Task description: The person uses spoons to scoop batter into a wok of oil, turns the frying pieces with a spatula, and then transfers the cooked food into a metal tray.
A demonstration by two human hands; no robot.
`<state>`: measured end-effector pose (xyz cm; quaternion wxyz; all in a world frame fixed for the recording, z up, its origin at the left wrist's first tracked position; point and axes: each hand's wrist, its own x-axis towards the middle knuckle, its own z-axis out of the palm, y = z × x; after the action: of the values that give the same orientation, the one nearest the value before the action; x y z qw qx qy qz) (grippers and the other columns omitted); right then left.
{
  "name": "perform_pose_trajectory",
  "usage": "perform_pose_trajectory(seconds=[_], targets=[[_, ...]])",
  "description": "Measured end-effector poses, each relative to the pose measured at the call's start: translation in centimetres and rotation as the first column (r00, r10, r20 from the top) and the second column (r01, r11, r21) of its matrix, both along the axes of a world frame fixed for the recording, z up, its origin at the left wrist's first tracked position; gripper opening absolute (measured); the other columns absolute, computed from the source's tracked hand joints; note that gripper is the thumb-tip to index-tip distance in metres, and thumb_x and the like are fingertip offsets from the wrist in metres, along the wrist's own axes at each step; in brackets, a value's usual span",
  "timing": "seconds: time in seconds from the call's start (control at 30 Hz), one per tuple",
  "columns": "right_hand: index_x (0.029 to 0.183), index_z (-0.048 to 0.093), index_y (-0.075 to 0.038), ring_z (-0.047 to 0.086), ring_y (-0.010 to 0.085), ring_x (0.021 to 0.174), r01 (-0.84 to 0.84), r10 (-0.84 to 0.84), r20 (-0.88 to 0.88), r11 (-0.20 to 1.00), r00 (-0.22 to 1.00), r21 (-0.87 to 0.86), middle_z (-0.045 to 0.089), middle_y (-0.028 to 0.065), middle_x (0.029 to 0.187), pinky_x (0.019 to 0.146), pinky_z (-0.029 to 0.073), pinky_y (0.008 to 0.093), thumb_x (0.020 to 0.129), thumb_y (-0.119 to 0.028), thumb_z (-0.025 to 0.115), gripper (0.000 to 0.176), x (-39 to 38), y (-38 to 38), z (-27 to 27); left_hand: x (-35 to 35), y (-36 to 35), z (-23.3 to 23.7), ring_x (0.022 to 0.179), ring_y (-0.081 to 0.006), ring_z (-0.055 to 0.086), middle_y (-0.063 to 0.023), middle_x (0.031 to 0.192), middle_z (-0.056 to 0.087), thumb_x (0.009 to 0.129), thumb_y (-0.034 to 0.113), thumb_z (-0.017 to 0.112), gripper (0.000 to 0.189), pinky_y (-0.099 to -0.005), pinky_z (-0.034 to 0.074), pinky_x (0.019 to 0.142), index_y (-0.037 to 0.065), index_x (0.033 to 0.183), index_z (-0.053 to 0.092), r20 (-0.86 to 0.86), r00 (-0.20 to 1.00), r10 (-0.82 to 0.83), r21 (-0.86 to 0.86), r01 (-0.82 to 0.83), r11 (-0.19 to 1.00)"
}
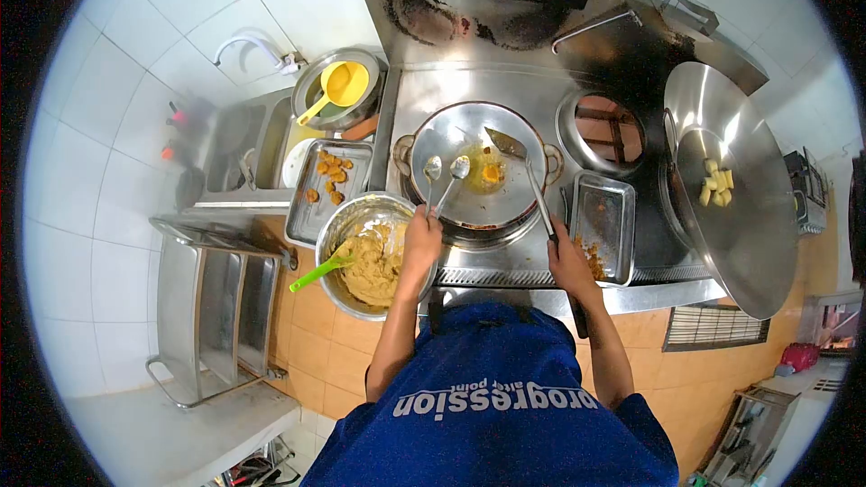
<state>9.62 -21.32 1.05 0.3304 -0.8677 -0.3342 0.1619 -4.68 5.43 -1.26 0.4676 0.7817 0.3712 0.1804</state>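
Observation:
My left hand [422,240] is closed around the handles of two metal spoons [458,169], their bowls over the left part of a wide metal pan [442,140]. In my right hand [566,258] is the dark handle of a metal turner [534,182]; its blade rests inside the pan at the upper right. A small golden lump [492,173] lies in the shallow oil at the pan's middle. Beside my left hand, a steel bowl [330,257] contains thick yellowish batter [372,269] and a green-handled spatula [317,272].
A tray [311,224] with browned pieces sits left of the pan; another tray [604,207] with crumbs is at right. A large wok [753,216] with pale chunks [717,185] stands farther right. A yellow dipper [345,86] lies over a pot near the sink [239,149].

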Motion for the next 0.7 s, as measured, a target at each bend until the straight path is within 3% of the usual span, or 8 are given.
perform_pose_trajectory(seconds=[0.07,0.3,0.4,0.47,0.5,0.57,0.63,0.7], targets=[[0.150,0.027,-0.016,0.063,0.0504,0.081,0.026,-0.024,0.019,0.986,1.000,-0.165,0.065,0.0308,0.084,0.076,0.050,0.0575,0.094,-0.013,0.050,0.060,-0.1,0.3,1.1,-0.2,0.1,0.1,0.065,-0.0275,0.057,-0.0143,0.069,0.057,0.100,0.017,0.044,0.024,-0.0392,0.044,0.062,-0.004,0.097,0.055,-0.010,1.000,0.006,-0.053,-0.007,0.999],[0.148,0.029,-0.013,0.062,0.0492,0.081,-0.001,0.003,0.006,0.968,1.000,-0.252,0.064,0.0315,0.087,0.074,0.048,0.0587,0.095,-0.014,0.048,0.057,-0.6,0.2,-0.7,-0.5,0.0,1.6,0.067,-0.0268,0.059,-0.0159,0.071,0.059,0.101,0.020,0.043,0.030,-0.0397,0.045,0.062,-0.007,0.104,0.056,-0.029,0.999,0.034,-0.031,-0.034,0.999],[0.146,0.033,-0.010,0.065,0.0384,0.078,-0.041,0.047,-0.177,0.999,0.983,0.035,0.065,0.0241,0.085,0.072,0.051,0.0496,0.096,-0.014,0.048,0.053,-0.8,0.3,-2.4,-0.7,0.5,0.3,0.068,-0.0265,0.059,-0.0167,0.072,0.060,0.101,0.021,0.044,0.032,-0.0388,0.045,0.063,-0.008,0.106,0.056,-0.008,0.998,0.069,-0.005,-0.069,0.998],[0.145,0.037,-0.015,0.046,0.0118,0.049,0.062,0.056,-0.638,0.985,0.768,0.161,0.057,0.0059,0.077,0.046,0.039,0.0273,0.098,-0.017,0.050,0.049,-0.4,0.8,-3.1,-0.9,0.9,-1.0,0.068,-0.0265,0.059,-0.0171,0.072,0.060,0.101,0.021,0.044,0.033,-0.0380,0.046,0.064,-0.009,0.107,0.057,0.033,0.994,0.104,0.035,-0.105,0.994],[0.146,0.036,-0.017,0.037,0.0047,0.048,0.073,0.066,-0.686,0.982,0.724,0.172,0.052,0.0009,0.077,0.044,0.033,0.0207,0.100,-0.018,0.049,0.048,-0.6,1.2,-2.5,-1.1,0.8,-0.1,0.071,-0.0280,0.060,-0.0189,0.075,0.061,0.101,0.021,0.044,0.033,-0.0380,0.047,0.066,-0.009,0.109,0.057,0.050,0.993,0.111,0.053,-0.114,0.992],[0.146,0.036,-0.018,0.037,0.0048,0.048,0.097,0.051,-0.736,0.983,0.675,0.157,0.051,0.0011,0.078,0.043,0.034,0.0212,0.100,-0.019,0.048,0.047,-1.1,1.6,-1.3,-1.6,1.0,1.1,0.073,-0.0294,0.061,-0.0207,0.078,0.062,0.101,0.021,0.044,0.034,-0.0380,0.048,0.068,-0.009,0.111,0.057,0.068,0.990,0.127,0.071,-0.132,0.989],[0.146,0.036,-0.019,0.038,0.0050,0.048,0.118,0.031,-0.784,0.984,0.620,0.133,0.051,0.0013,0.079,0.042,0.034,0.0218,0.100,-0.019,0.047,0.047,-1.6,1.5,0.1,-1.9,1.6,1.7,0.090,-0.0436,0.063,-0.0292,0.091,0.064,0.100,0.019,0.042,0.031,-0.0449,0.047,0.079,-0.007,0.110,0.057,0.009,0.992,0.126,-0.053,-0.125,0.991],[0.147,0.035,-0.021,0.038,0.0045,0.048,0.148,0.012,-0.818,0.982,0.575,0.118,0.050,0.0004,0.079,0.040,0.033,0.0213,0.101,-0.020,0.045,0.047,-2.0,1.3,1.5,-2.1,1.6,2.2,0.089,-0.0432,0.062,-0.0288,0.091,0.064,0.100,0.019,0.042,0.031,-0.0446,0.047,0.079,-0.007,0.110,0.057,0.027,0.990,0.137,-0.029,-0.136,0.990]])
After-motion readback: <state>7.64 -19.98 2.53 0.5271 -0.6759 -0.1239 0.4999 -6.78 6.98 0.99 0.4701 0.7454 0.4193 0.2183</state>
